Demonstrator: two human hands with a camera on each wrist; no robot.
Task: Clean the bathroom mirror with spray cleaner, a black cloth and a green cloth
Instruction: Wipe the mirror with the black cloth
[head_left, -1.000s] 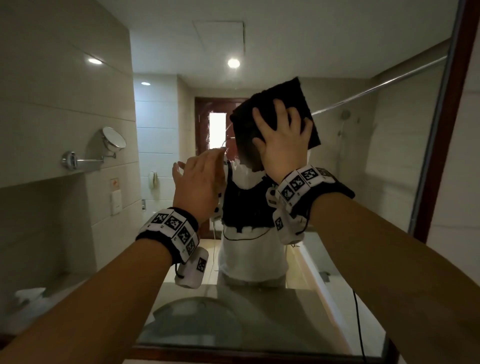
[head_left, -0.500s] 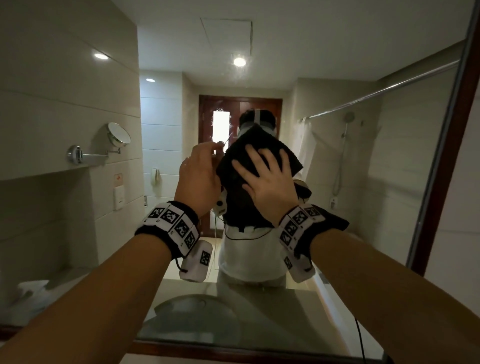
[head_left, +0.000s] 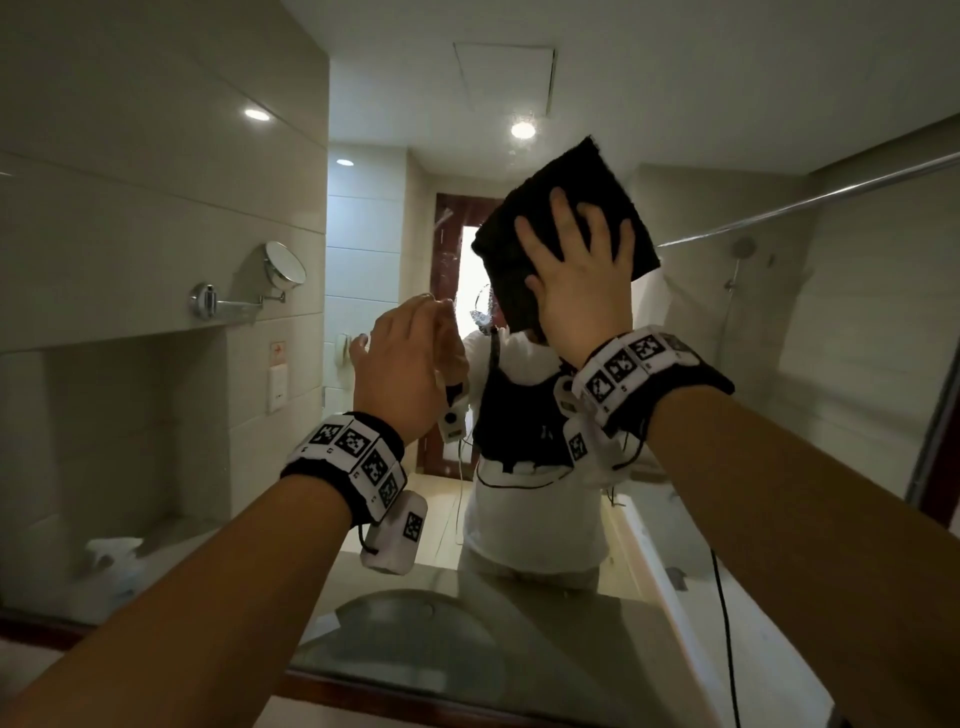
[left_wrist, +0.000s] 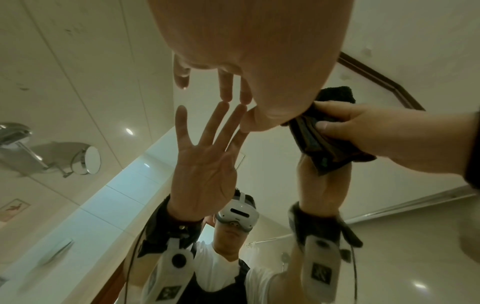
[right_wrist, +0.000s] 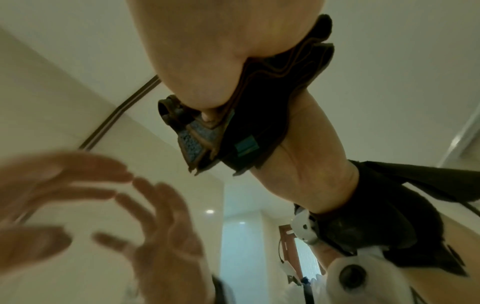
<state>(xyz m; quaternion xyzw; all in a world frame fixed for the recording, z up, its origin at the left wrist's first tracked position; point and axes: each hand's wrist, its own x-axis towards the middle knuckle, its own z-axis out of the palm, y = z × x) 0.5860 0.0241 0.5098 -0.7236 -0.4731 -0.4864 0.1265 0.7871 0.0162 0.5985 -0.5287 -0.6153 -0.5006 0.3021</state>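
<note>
My right hand (head_left: 576, 280) presses a folded black cloth (head_left: 571, 176) flat against the bathroom mirror (head_left: 779, 364), high and right of centre, with its fingers spread. The right wrist view shows the cloth (right_wrist: 272, 102) squeezed between my palm (right_wrist: 221, 51) and the glass, with a small teal tag on it. My left hand (head_left: 405, 358) is to the left and lower. It is open and holds nothing. In the left wrist view its fingertips (left_wrist: 226, 94) touch the glass and meet their reflection. The cloth (left_wrist: 337, 95) is to their right.
A dark wooden frame (head_left: 415, 691) borders the mirror along the bottom, and also on the right (head_left: 935, 467). The glass reflects a person in white, a round shaving mirror (head_left: 283, 265) on a wall arm, a basin (head_left: 415, 623) and a whitish spray bottle (head_left: 111, 553) at lower left.
My right hand slid the black cloth down the glass, then back up and to the right. My left hand stayed at about the same spot on the mirror.
</note>
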